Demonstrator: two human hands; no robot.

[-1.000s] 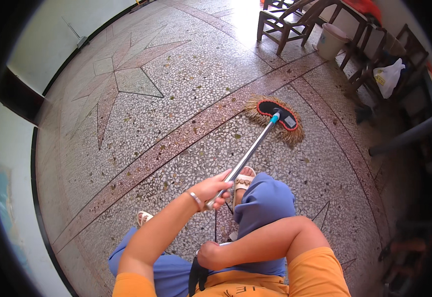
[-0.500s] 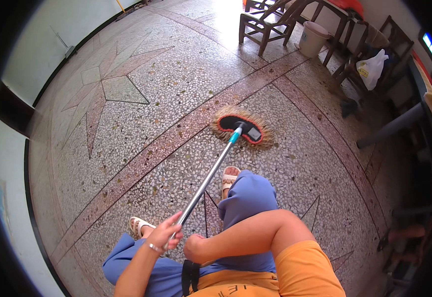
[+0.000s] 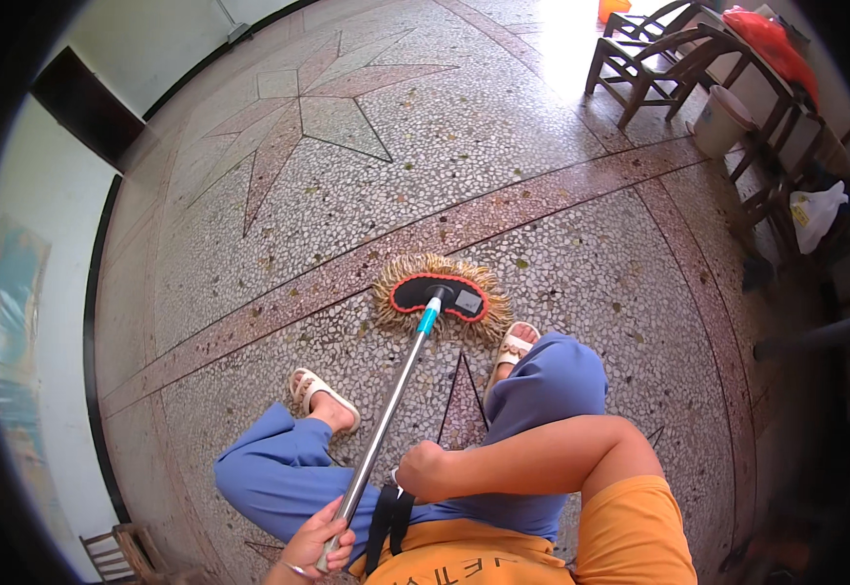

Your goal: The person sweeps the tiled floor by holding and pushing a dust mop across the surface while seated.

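Observation:
A dust mop with a fringed tan head (image 3: 440,294) and a metal handle (image 3: 386,419) lies on the speckled floor just ahead of my sandalled feet. My left hand (image 3: 316,541) is closed around the handle's upper end, close to my waist. Bent across my front, my right hand (image 3: 421,472) is a fist just right of the handle, at the top of a black strap (image 3: 386,522) that hangs over my orange shirt. The mop head sits on a reddish floor band (image 3: 581,190), next to my right foot (image 3: 516,343).
Wooden chairs (image 3: 644,58) stand at the back right beside a pale bin (image 3: 719,122), a table and a white bag (image 3: 815,214). A star pattern (image 3: 308,107) is set in the floor ahead. The wall curves along the left, with another chair (image 3: 113,556) at the lower left.
The mop head has been drawn back across the floor toward my feet. My left hand has moved down and back along with the handle toward my waist. The right fist has stayed put.

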